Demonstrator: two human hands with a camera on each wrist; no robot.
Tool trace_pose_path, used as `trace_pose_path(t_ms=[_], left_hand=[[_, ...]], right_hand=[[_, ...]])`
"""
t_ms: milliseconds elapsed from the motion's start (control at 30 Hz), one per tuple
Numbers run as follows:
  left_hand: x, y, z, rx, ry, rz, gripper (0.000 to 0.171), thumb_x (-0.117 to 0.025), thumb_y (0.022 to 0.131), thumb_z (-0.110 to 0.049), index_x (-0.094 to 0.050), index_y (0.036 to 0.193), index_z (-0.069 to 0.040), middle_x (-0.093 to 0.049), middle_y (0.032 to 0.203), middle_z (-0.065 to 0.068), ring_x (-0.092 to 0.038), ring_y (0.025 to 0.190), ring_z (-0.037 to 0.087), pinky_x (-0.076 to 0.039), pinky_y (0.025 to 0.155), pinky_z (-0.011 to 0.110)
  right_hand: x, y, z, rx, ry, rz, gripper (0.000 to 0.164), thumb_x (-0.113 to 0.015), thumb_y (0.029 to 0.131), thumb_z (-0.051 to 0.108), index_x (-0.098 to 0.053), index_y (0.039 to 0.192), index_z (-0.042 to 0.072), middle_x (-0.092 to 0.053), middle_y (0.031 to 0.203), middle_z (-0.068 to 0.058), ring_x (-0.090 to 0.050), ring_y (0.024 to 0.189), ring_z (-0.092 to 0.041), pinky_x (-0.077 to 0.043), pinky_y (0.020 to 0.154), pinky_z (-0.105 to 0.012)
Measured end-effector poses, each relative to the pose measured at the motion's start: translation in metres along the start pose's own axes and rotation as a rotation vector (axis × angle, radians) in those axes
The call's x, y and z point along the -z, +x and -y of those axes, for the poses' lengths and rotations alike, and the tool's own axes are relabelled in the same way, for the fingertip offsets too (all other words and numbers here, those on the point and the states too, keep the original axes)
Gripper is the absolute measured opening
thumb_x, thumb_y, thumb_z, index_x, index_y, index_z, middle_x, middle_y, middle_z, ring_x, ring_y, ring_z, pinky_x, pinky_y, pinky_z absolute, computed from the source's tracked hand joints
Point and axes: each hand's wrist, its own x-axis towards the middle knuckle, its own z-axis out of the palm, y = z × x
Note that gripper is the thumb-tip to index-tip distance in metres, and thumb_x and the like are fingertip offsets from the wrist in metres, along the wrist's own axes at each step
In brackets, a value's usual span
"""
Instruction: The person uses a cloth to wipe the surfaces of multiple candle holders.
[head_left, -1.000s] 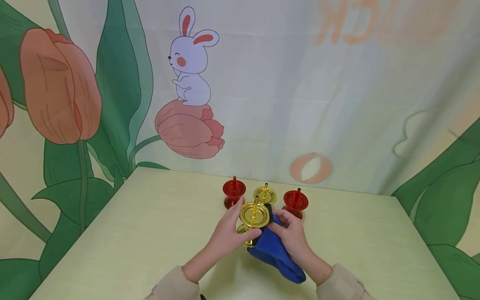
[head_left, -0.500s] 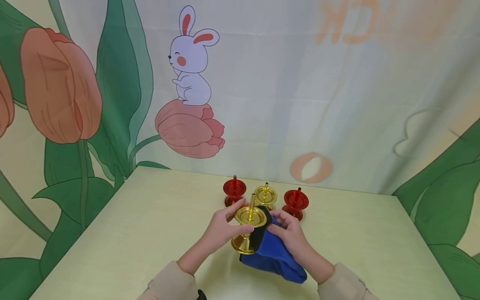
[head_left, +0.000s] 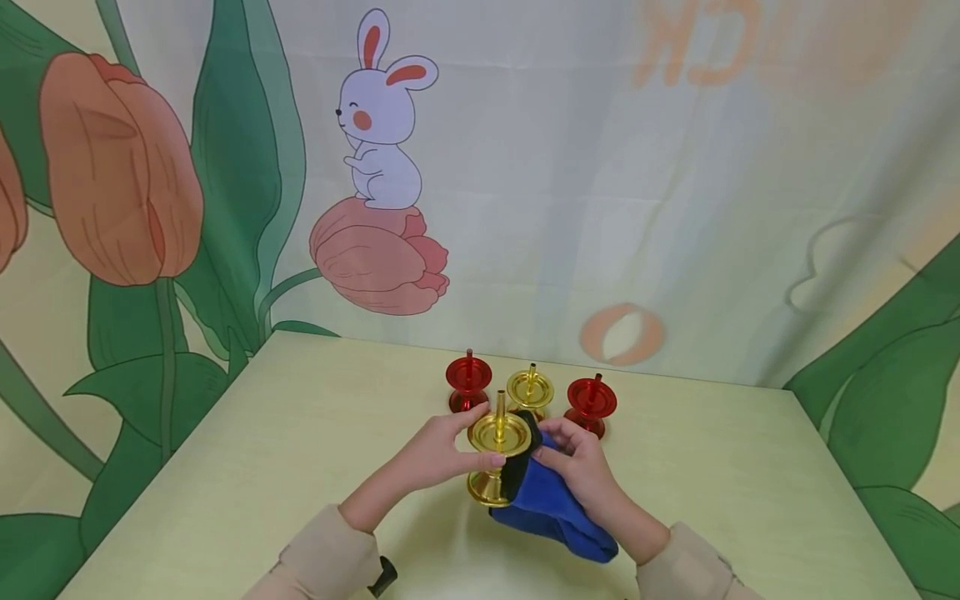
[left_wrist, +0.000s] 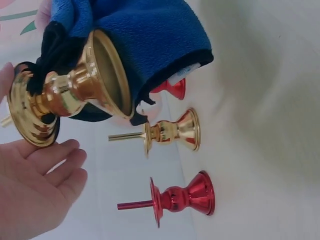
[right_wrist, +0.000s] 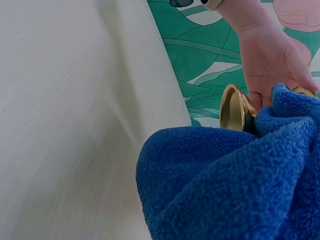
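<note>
My left hand [head_left: 438, 450] holds a gold candlestick [head_left: 500, 435] by the rim of its top dish, thumb in front and fingers behind. Off the table, it hangs nearly upright with its spike pointing up. From the other side my right hand [head_left: 585, 471] grips a blue cloth [head_left: 551, 500] with a black edge. The black edge lies against the candlestick's stem, as the left wrist view also shows. Folds of the cloth [right_wrist: 225, 185] hide the right fingers in the right wrist view, where the candlestick's hollow base [right_wrist: 234, 107] shows beyond.
Behind the hands, a red candlestick [head_left: 468, 375], a gold one [head_left: 531, 389] and another red one [head_left: 592, 400] stand in a row on the pale table [head_left: 300, 467]. A printed curtain [head_left: 525, 167] hangs along the table's back edge.
The held candlestick has shifted slightly left and its base has swung forward into clearer view. My left forearm has moved left. The right hand keeps the cloth almost in place.
</note>
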Motion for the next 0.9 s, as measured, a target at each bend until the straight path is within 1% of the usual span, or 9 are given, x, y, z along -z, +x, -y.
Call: trace_pose_path(t_ms=[100,200,300,400,567,667,767,833,900], left_hand=[[0.002,-0.001,-0.001,0.004,0.049,-0.016,0.080,-0.064,0.072,-0.053,-0.037,0.135,-0.011,-0.042,0.136,0.007,-0.040,0.124,0.028,-0.039,0.095,0.048],[0.002,-0.003,-0.003,-0.002,0.088,-0.047,0.078,-0.063,0.073,-0.052,-0.039,0.134,-0.009,-0.043,0.135,0.008,-0.043,0.122,0.028,-0.041,0.093,0.047],[0.000,-0.006,-0.007,-0.009,0.114,-0.071,0.077,-0.062,0.075,-0.050,-0.038,0.134,-0.007,-0.043,0.135,0.010,-0.043,0.121,0.028,-0.041,0.093,0.046],[-0.003,-0.009,-0.009,-0.009,0.116,-0.103,0.078,-0.061,0.076,-0.049,-0.037,0.134,-0.004,-0.042,0.135,0.012,-0.042,0.122,0.029,-0.041,0.094,0.045],[-0.010,-0.009,-0.010,0.016,0.088,-0.181,0.085,-0.065,0.070,-0.053,-0.037,0.134,-0.003,-0.043,0.134,0.014,-0.043,0.122,0.030,-0.040,0.094,0.045],[-0.013,-0.008,-0.007,0.035,0.070,-0.216,0.086,-0.067,0.067,-0.055,-0.040,0.132,-0.006,-0.046,0.132,0.012,-0.045,0.119,0.029,-0.042,0.092,0.045],[-0.013,-0.007,-0.004,0.052,0.041,-0.224,0.084,-0.068,0.065,-0.056,-0.044,0.130,-0.010,-0.049,0.130,0.011,-0.048,0.117,0.028,-0.044,0.090,0.044],[-0.013,-0.007,-0.002,0.054,0.020,-0.216,0.081,-0.069,0.063,-0.056,-0.047,0.129,-0.014,-0.050,0.128,0.010,-0.049,0.116,0.027,-0.045,0.088,0.043],[-0.012,-0.008,0.001,0.048,-0.002,-0.204,0.079,-0.070,0.063,-0.056,-0.049,0.127,-0.016,-0.053,0.126,0.009,-0.049,0.114,0.026,-0.045,0.087,0.043]], right_hand=[[-0.002,0.000,0.001,-0.006,0.005,-0.024,0.024,-0.060,0.078,-0.002,-0.055,0.101,-0.006,-0.065,0.093,-0.016,-0.060,0.079,-0.010,-0.046,0.079,-0.021],[-0.004,-0.001,0.001,-0.009,0.005,-0.049,0.022,-0.060,0.078,-0.003,-0.056,0.099,-0.006,-0.065,0.093,-0.017,-0.060,0.078,-0.011,-0.045,0.078,-0.021],[-0.006,-0.002,0.002,-0.012,-0.006,-0.074,0.021,-0.060,0.077,-0.003,-0.056,0.098,-0.005,-0.065,0.092,-0.017,-0.059,0.076,-0.011,-0.045,0.076,-0.021],[-0.009,-0.002,0.002,-0.016,-0.020,-0.103,0.019,-0.061,0.076,-0.003,-0.057,0.095,-0.003,-0.065,0.089,-0.016,-0.058,0.075,-0.013,-0.045,0.075,-0.022],[-0.012,-0.004,0.002,-0.022,-0.039,-0.125,0.017,-0.061,0.076,-0.003,-0.058,0.092,0.000,-0.065,0.087,-0.012,-0.058,0.078,-0.016,-0.043,0.078,-0.025],[-0.013,-0.003,0.002,-0.026,-0.043,-0.121,0.017,-0.060,0.076,-0.003,-0.058,0.092,0.000,-0.065,0.087,-0.011,-0.058,0.079,-0.017,-0.044,0.079,-0.025],[-0.011,-0.002,0.001,-0.037,-0.044,-0.100,0.017,-0.061,0.076,-0.002,-0.058,0.093,0.001,-0.066,0.087,-0.011,-0.058,0.077,-0.016,-0.045,0.078,-0.025],[-0.010,-0.001,0.000,-0.032,-0.050,-0.062,0.018,-0.061,0.077,-0.001,-0.057,0.095,0.000,-0.066,0.089,-0.013,-0.059,0.077,-0.015,-0.044,0.078,-0.025],[-0.008,0.000,-0.001,-0.015,-0.059,0.002,0.020,-0.061,0.078,0.002,-0.056,0.097,-0.001,-0.066,0.093,-0.016,-0.060,0.079,-0.014,-0.044,0.079,-0.026]])
